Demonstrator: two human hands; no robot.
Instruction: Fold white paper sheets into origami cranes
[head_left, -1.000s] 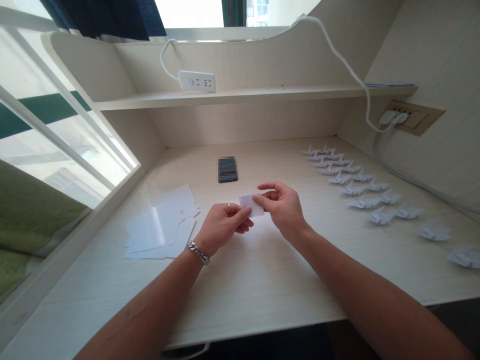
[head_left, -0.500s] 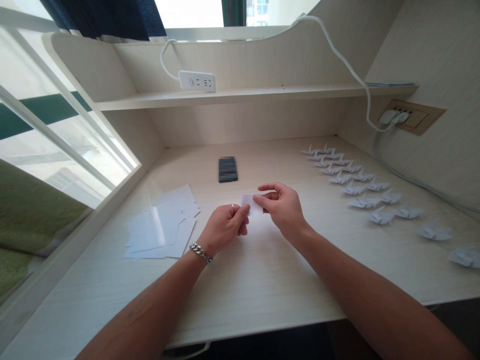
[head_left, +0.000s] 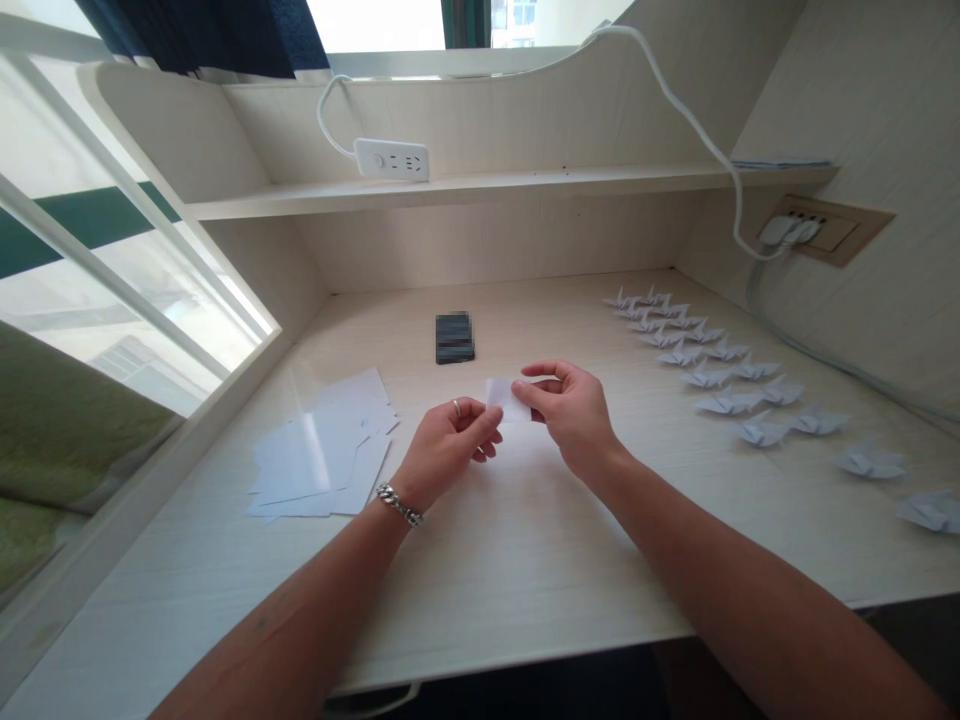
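Note:
A small folded piece of white paper (head_left: 504,399) is held just above the desk between both hands. My left hand (head_left: 442,450), with a ring and a wrist chain, pinches its left edge. My right hand (head_left: 570,412) pinches its right edge with thumb and fingers. A loose pile of white paper sheets (head_left: 322,450) lies left of my left hand. Several folded white paper cranes (head_left: 720,372) lie in rows to the right of my right hand.
A dark phone (head_left: 454,337) lies on the pale desk (head_left: 525,560) behind the hands. A white power strip (head_left: 391,160) sits on the shelf above, and its cable (head_left: 697,130) runs to a wall socket (head_left: 795,232) at right. A window frame borders the left.
The folded paper has shifted slightly up and away between the hands, and the fingers of both hands have re-gripped its edges. Everything else on the desk is still.

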